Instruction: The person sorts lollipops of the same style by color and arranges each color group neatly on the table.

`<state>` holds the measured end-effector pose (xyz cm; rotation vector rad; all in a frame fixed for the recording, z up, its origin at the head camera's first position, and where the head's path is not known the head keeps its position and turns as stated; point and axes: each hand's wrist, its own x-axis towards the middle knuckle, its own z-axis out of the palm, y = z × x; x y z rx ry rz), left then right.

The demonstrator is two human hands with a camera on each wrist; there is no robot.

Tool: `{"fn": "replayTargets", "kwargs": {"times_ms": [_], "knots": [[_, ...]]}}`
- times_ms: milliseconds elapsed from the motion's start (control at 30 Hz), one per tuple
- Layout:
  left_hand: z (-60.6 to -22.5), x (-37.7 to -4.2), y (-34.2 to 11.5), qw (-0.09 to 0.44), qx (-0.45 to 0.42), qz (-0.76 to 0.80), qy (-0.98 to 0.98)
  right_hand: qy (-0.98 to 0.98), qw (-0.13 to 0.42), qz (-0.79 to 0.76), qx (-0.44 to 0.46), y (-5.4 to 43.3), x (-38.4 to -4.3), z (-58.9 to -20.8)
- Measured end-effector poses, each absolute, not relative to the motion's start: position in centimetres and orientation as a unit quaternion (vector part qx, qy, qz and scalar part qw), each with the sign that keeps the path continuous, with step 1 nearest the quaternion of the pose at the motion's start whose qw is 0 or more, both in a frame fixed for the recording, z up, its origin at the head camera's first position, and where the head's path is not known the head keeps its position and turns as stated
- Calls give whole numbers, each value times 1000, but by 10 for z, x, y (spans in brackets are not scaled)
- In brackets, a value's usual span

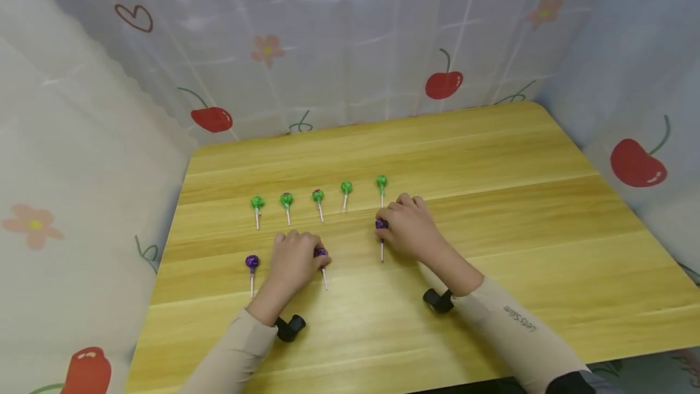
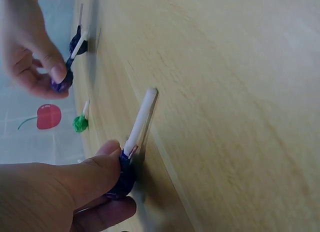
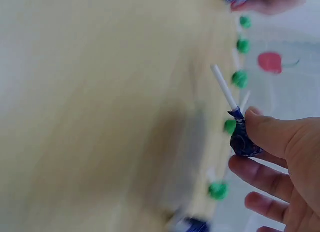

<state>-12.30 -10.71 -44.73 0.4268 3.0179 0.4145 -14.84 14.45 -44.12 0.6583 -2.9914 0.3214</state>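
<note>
My left hand [image 1: 295,260] pinches the head of a purple-wrapped lollipop [image 2: 122,179] between thumb and fingers. Its white stick points toward the table's near edge, with the tip right at the wood. My right hand [image 1: 411,227] grips another purple lollipop [image 3: 242,137] by its wrapped head, held over the table with the stick pointing away from the palm. Left of my left hand lies a purple lollipop [image 1: 251,262]. One more dark purple lollipop [image 2: 78,43] shows beyond my right hand in the left wrist view; the head view hides it.
Several green lollipops, among them a leftmost one [image 1: 257,202] and a rightmost one [image 1: 381,181], form a row farther back on the wooden table [image 1: 519,199]. Black wrist devices [image 1: 291,327] hang below both wrists. A printed curtain [image 1: 350,47] encloses the table's back and sides.
</note>
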Motion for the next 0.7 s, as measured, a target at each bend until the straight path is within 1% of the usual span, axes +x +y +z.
{"fn": "replayTargets", "kwargs": {"times_ms": [133, 333, 500, 700], "knots": [[-447, -123, -108, 34, 137, 135, 981, -966, 11, 107, 234, 121, -146, -436], [-447, -122, -108, 31, 139, 132, 981, -959, 7, 95, 266, 95, -143, -440], [-447, -123, -108, 34, 135, 129, 982, -958, 13, 79, 276, 85, -142, -448], [-448, -124, -108, 38, 136, 127, 982, -958, 3, 65, 280, 82, -140, -453]]}}
